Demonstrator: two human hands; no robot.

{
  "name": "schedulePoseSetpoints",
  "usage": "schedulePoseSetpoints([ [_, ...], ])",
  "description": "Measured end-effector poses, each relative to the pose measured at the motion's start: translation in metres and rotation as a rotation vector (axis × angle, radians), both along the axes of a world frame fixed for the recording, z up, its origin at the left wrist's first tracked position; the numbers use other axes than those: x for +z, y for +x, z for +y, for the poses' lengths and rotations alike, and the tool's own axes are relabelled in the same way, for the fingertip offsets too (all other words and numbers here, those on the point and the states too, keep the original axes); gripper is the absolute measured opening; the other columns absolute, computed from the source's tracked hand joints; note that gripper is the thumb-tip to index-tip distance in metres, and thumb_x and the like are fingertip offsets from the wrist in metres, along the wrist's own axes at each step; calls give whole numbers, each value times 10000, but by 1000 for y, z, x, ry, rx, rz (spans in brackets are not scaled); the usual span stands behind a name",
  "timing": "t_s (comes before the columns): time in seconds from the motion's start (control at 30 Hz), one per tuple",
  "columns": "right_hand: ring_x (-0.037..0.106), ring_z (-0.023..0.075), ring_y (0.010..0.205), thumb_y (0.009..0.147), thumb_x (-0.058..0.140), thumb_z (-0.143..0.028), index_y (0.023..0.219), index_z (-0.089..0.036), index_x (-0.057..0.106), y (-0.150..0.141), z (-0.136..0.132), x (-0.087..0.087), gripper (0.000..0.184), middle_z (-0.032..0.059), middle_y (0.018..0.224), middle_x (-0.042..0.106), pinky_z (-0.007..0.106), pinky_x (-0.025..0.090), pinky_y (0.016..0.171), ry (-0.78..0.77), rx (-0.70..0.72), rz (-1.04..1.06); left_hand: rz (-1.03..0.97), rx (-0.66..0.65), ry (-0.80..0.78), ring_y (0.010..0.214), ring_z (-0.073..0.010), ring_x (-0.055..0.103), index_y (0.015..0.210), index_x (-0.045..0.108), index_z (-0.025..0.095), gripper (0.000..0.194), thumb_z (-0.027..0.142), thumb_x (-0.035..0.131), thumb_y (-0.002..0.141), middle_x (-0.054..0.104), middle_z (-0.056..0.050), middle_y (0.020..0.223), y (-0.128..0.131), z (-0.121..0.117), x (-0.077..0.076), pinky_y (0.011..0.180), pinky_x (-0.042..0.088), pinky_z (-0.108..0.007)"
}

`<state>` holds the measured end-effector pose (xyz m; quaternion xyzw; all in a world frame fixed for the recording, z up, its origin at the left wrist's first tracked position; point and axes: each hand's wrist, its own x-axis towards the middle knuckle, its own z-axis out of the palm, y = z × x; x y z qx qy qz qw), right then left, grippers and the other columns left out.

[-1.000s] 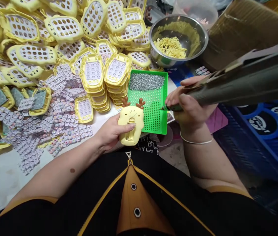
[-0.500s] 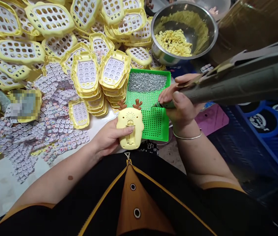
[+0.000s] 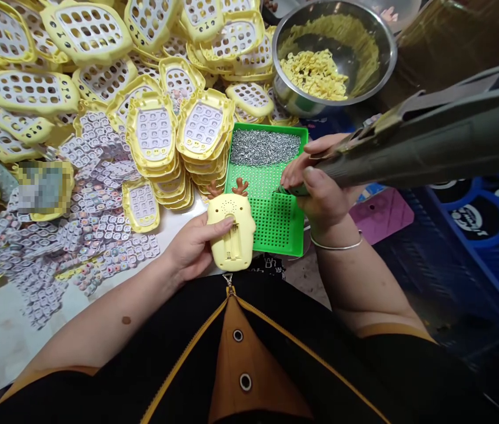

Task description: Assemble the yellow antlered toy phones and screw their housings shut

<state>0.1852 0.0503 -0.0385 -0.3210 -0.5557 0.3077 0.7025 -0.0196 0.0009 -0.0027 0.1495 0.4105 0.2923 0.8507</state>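
Note:
A yellow toy with brown antlers (image 3: 245, 235) is in my left hand (image 3: 192, 244), its back turned up. The thumb lies across the top of its uncovered battery slot, and the fingers are hidden beneath. My right hand (image 3: 320, 191) is wrapped round the front end of a long, dark power screwdriver (image 3: 408, 141). Its tip points left over the green perforated tray (image 3: 271, 229), apart from the toy. Small silvery screws (image 3: 265, 147) are heaped at the tray's far end.
Stacked yellow toy front shells (image 3: 152, 138) stand left of the tray, beside scattered white keypad pieces (image 3: 99, 206). More yellow shells (image 3: 33, 91) are piled behind. A metal bowl (image 3: 386, 56) of small yellow parts sits at the back right, near a blue crate (image 3: 408, 282).
The view has shifted slightly. My right hand has brought the screwdriver tip left, from the tray's right rim to over its middle. The toy stays in my left hand, turned slightly.

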Motion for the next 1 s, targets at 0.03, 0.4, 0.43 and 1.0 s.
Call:
schedulePoseSetpoints([
  [0.03, 459, 108, 399, 744, 744, -443, 959, -365, 695, -1, -1, 4, 234, -74, 541, 474, 269, 430, 379, 17, -3, 21, 14, 5, -7, 809, -198, 710, 1043, 663, 100, 293, 160, 736, 766, 758, -103, 913, 1, 0, 1, 788, 561, -322],
  [0.4, 540, 146, 411, 798, 708, -341, 918, -287, 739, -9, -44, 85, 135, -49, 524, 535, 317, 511, 403, 87, 264, 89, 72, 25, 23, 819, -198, 697, 1120, 624, 135, 389, 108, 737, 749, 742, -91, 966, 10, -2, 9, 812, 544, -362],
  [0.43, 547, 145, 413, 804, 705, -327, 885, -286, 736, -10, -44, 88, 96, -49, 521, 533, 315, 513, 406, 96, 276, 91, 69, 25, 28, 814, -194, 694, 1118, 627, 137, 390, 106, 741, 746, 741, -88, 964, 10, -2, 9, 813, 541, -359],
  [1.0, 549, 148, 402, 781, 719, -370, 839, -276, 626, -30, -18, 51, 144, -71, 506, 516, 286, 432, 359, 80, 391, 93, 97, -48, 95, 786, -176, 646, 1109, 641, 169, 426, 183, 786, 709, 702, -56, 932, 12, 0, 7, 787, 494, -341],
])
